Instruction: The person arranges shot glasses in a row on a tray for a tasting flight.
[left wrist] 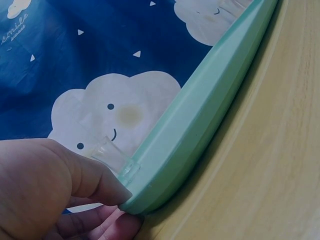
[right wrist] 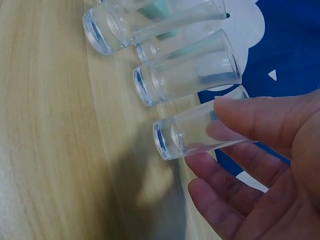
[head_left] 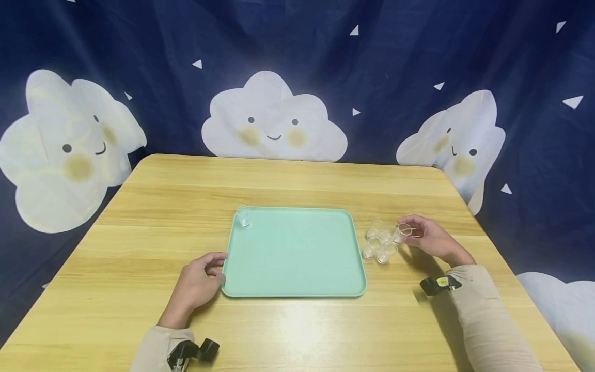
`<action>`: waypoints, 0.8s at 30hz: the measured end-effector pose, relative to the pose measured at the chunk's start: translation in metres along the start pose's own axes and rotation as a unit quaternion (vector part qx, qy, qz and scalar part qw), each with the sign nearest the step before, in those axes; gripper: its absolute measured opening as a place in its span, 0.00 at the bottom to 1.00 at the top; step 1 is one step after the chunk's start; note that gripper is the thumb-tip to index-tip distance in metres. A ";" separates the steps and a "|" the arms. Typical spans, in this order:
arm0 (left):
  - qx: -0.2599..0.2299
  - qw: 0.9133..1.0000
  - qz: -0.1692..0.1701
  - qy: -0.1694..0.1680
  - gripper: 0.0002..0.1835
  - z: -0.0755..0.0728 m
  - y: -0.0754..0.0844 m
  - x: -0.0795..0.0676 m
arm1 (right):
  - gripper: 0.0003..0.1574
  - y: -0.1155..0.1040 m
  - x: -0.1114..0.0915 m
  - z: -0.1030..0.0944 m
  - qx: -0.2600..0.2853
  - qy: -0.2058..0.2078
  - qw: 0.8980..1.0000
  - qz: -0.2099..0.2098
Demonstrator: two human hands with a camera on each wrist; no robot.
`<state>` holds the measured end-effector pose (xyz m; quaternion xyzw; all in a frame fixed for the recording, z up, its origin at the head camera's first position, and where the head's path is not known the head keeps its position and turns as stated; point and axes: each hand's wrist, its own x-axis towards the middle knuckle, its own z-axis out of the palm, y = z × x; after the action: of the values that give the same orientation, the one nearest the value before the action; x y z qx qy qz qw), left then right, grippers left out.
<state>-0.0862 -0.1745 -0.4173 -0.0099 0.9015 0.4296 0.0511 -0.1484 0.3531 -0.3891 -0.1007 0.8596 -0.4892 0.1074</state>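
A mint-green tray (head_left: 297, 253) lies on the table. My left hand (head_left: 197, 281) grips its left rim; in the left wrist view the thumb (left wrist: 107, 185) lies over the edge with fingers beneath. One clear shot glass (head_left: 244, 218) stands upright in the tray's far left corner. To the right of the tray, several more shot glasses (head_left: 383, 254) stand bunched together. At the right side of that bunch, my right hand (head_left: 432, 240) holds another shot glass (right wrist: 187, 129) between thumb and fingers. Whether its base touches the table I cannot tell.
The light wooden table (head_left: 297, 330) has a rounded far edge. Behind it hangs a dark blue curtain (head_left: 297, 41) with smiling clouds. A black wrist camera (head_left: 439, 285) sits on the right sleeve and another (head_left: 192, 352) on the left.
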 end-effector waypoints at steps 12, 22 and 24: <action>0.004 1.000 0.005 0.003 0.23 0.000 -0.001 0.001 | 0.27 0.000 0.001 -0.003 -0.030 0.015 0.999 0.012; 0.008 1.000 0.005 0.007 0.23 0.000 -0.001 0.001 | 0.30 -0.003 0.001 -0.009 -0.038 0.021 0.999 0.019; 0.008 1.000 0.004 0.006 0.23 0.000 -0.002 0.000 | 0.30 -0.005 0.001 -0.010 -0.048 0.028 0.998 0.021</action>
<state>-0.0864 -0.1751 -0.4188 -0.0086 0.9052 0.4226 0.0441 -0.1521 0.3584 -0.3804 -0.0738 0.8870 -0.4472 0.0887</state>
